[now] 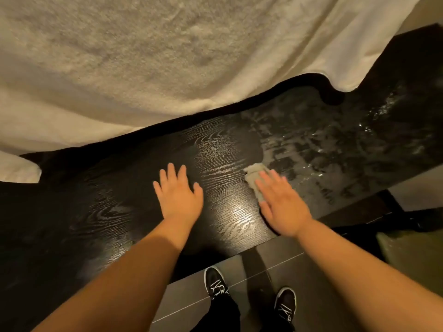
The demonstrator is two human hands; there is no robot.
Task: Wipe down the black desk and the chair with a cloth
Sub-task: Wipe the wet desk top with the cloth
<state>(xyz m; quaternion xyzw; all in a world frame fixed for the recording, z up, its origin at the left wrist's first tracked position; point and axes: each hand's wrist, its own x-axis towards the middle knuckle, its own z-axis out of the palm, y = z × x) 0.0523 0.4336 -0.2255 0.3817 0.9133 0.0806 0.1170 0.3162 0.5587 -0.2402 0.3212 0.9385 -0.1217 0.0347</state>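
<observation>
The cloth (253, 176), a small crumpled grey-beige rag, is pinned flat on the black wood-grain surface (115, 188) under the right hand (280, 202). The fingers are held straight and laid over it, not curled round it. Its free part sticks out ahead of and to the left of the fingertips. The left hand (178, 192) is laid flat on bare surface, fingers spread, nothing held, well apart from the cloth and to its left. The surface's long axis is seen running from lower left to upper right. Wet streaks (335, 149) are spread over the stretch to the right of the cloth and beyond it. The stretch to the left, between the hands and past the left hand, looks drier, with only the grain shining. The coming stroke is judged to go along that axis, with the cloth already under the right hand, so that hand is the nearer one. White terry fabric (143, 56) overhangs the far edge. Shoes (215, 282) are seen on the tiled floor (311, 279) below the near edge. No chair can be made out with certainty.
</observation>
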